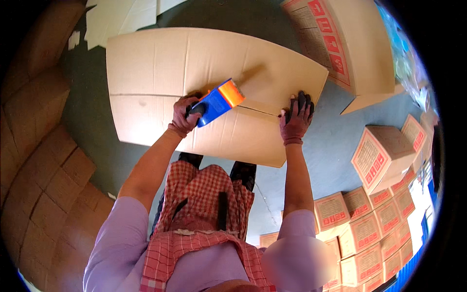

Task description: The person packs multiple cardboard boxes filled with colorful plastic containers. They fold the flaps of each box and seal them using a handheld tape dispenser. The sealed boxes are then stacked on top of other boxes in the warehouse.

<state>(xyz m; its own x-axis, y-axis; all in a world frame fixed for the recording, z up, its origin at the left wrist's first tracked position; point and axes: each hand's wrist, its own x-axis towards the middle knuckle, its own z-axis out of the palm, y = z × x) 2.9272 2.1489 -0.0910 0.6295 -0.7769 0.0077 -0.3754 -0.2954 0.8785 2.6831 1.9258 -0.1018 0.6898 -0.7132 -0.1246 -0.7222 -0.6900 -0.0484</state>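
Note:
A large brown cardboard box (146, 73) lies before me, its two flaps meeting along a lengthwise seam. My left hand (186, 115), in a dark reddish glove, is closed round the black handle of a blue and orange tape dispenser (215, 106). The dispenser is held over the box near the seam, tilted with its orange end up and to the right. My right hand (296, 119), gloved too, rests on the right end of the box at the seam with fingers stretched out. Whether tape lies on the seam, I cannot tell.
At the upper right stands a tall carton (365, 44) with red printing. Stacked printed cartons (365, 228) fill the lower right, and brown boxes (53, 194) rise along the left. Flat cardboard sheets (112, 22) lie on the grey-green floor (87, 112) at the upper left.

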